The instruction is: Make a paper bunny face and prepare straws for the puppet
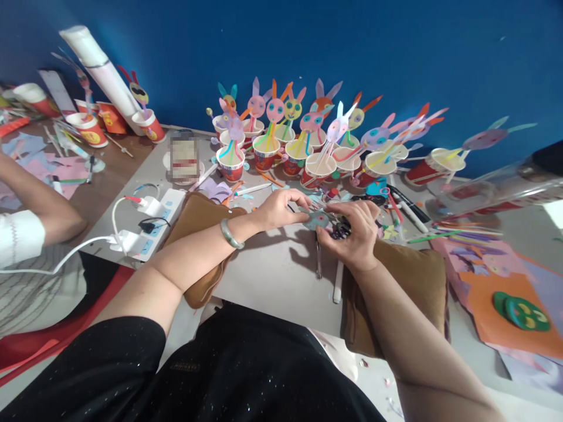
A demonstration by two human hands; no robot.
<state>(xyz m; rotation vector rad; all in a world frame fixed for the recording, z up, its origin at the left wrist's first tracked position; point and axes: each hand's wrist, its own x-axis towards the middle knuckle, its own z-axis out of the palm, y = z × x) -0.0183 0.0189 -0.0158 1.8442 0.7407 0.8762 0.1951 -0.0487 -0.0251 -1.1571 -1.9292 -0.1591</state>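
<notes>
My left hand (281, 210) pinches the edge of a small grey-blue paper cut-out (317, 220) with a pink spot on it. Close on its other side, my right hand (358, 234) is closed around scissors (340, 227) with dark handles; their blades are mostly hidden by the fingers and the paper. Both hands are just above the pale table (268, 275). Below the right hand lie a slim metallic tool (319, 261) and a white marker (338, 282). A brown cushion (211, 234) is under my left forearm, another cushion (407, 281) under the right.
Several paper cups (266, 157) with straws and paper rabbit heads stand along the blue wall. A white power strip (153, 228) with cables is at left, beside a co-worker's arm (39, 199). Orange paper (488, 299), a green frog-like item (521, 310) and a clear bottle (492, 187) lie at right.
</notes>
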